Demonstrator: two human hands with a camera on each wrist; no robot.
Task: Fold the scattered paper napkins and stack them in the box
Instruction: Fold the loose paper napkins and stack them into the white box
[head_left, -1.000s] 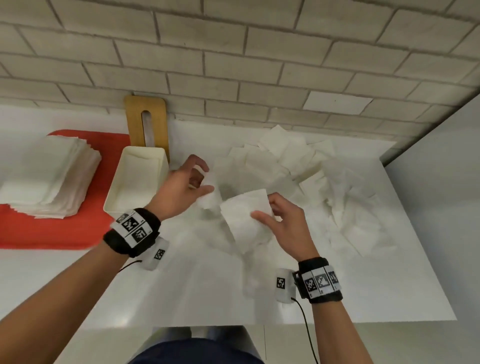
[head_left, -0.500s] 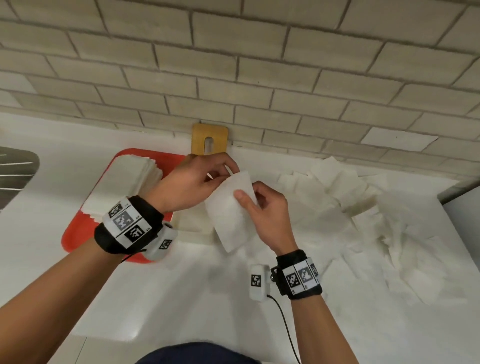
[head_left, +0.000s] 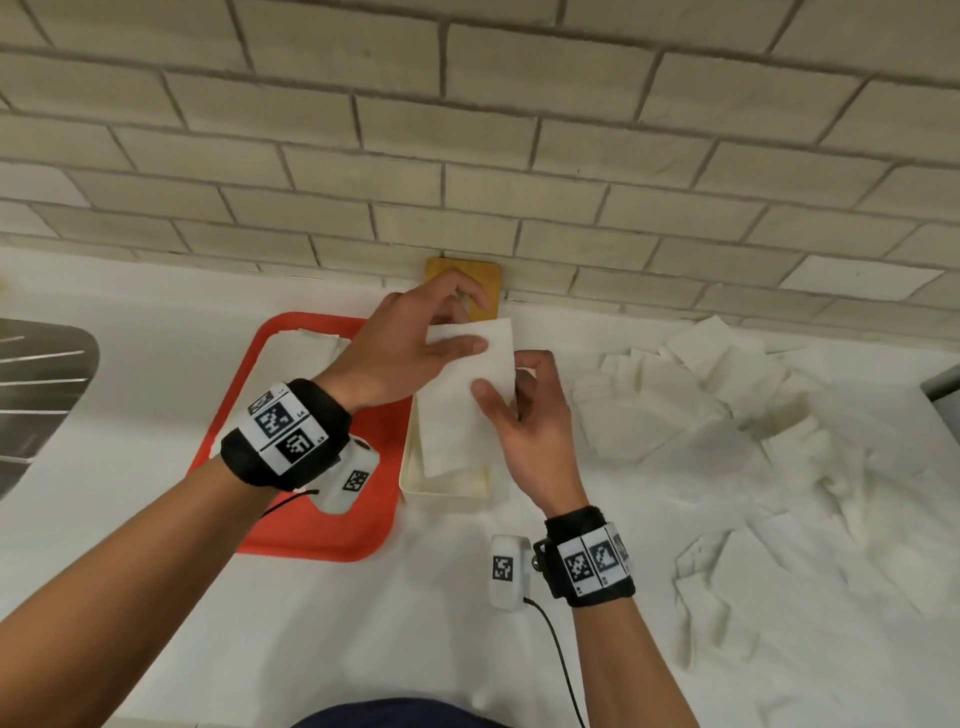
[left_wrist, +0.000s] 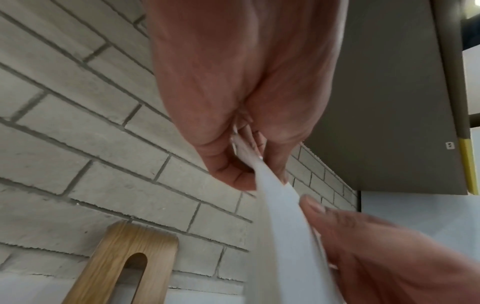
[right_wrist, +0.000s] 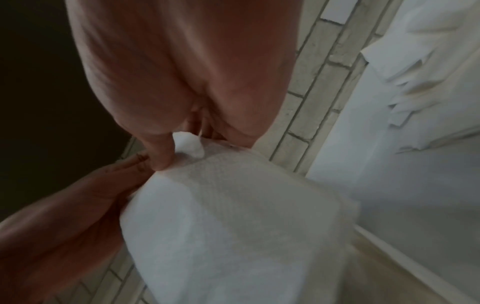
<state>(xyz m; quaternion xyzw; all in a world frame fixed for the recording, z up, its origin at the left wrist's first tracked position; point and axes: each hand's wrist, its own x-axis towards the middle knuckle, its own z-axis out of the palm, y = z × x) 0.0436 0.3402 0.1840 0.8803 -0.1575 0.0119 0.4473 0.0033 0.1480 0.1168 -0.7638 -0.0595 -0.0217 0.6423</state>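
A white paper napkin (head_left: 457, 410) hangs in the air above the cream box (head_left: 441, 488), held by both hands. My left hand (head_left: 410, 343) pinches its top left corner between thumb and fingers. My right hand (head_left: 519, 410) pinches its right edge, thumb on the front. In the left wrist view the napkin (left_wrist: 280, 226) shows edge-on between the left fingers (left_wrist: 233, 172) and the right thumb. In the right wrist view the napkin (right_wrist: 233, 226) hangs below my right thumb (right_wrist: 161, 152). Scattered napkins (head_left: 753, 431) cover the counter to the right.
A red tray (head_left: 291, 535) with a stack of white napkins (head_left: 306, 348) lies left of the box. A wooden board (head_left: 488, 280) leans on the brick wall behind. A metal sink (head_left: 36, 395) is at the far left. A grey cabinet side (left_wrist: 389, 102) hangs on the right.
Both hands have carried the napkin left, from the scattered pile to above the box. The left hand now pinches its top corner.
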